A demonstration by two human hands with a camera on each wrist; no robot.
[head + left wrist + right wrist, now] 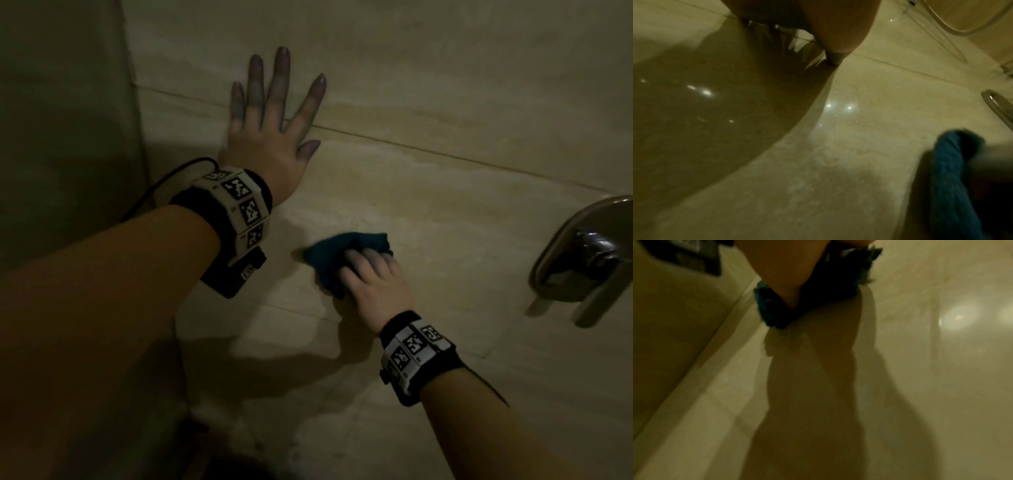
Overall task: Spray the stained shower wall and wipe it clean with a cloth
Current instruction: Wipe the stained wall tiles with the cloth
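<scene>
Right hand gripping blue cloth against shower wall.

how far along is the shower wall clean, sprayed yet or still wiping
Spraying looks done: the tiled wall shows wet patches and no spray bottle is in view. Wiping is in hand: the right hand presses the blue cloth to the tile, while the left hand lies flat above. Left: the damp area toward the tap handle.
</scene>
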